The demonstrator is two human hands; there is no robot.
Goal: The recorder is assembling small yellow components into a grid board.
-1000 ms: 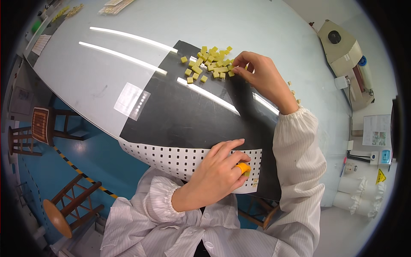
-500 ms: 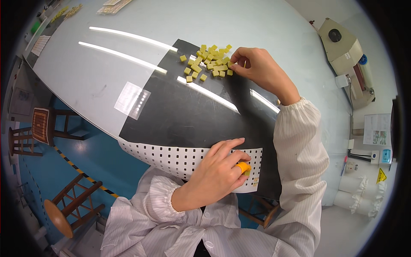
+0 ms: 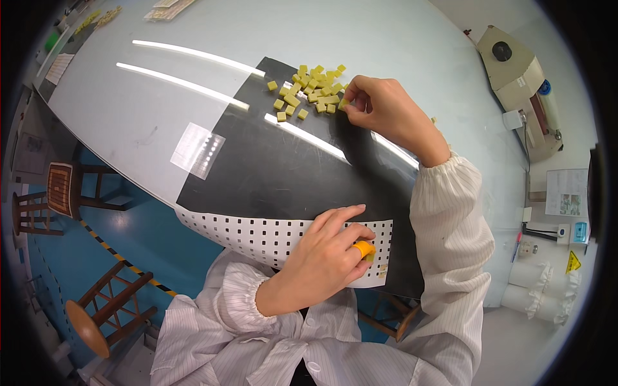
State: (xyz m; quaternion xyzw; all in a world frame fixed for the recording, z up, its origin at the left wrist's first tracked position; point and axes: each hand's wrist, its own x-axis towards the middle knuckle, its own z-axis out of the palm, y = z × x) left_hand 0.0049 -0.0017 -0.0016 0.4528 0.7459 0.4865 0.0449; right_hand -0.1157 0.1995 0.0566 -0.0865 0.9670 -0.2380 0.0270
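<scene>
My right hand (image 3: 376,112) is closed in a pinch at the right edge of a loose pile of small yellow-green blocks (image 3: 311,83). Between its thumb and fingertips is a yellow-green block (image 3: 343,103), partly hidden. Lower down, my left hand (image 3: 318,254) lies palm down over a white sheet with rows of small dark square holes (image 3: 257,235). An orange band (image 3: 364,249) wraps one of its fingers. Under that finger, by the thumb, a bit of yellow-green block (image 3: 370,257) shows, pinched there; the other fingers extend across the sheet.
A black mat (image 3: 257,174) covers part of the grey table (image 3: 129,116), with the sheet along its near edge. A clear plastic piece (image 3: 197,150) overlaps the mat's left side. A beige machine (image 3: 518,77) stands far right. Wooden stools (image 3: 90,328) are on the blue floor.
My right hand has shifted slightly down from the pile's right edge, with a block now showing at its fingertips. My left hand stays on the sheet.
</scene>
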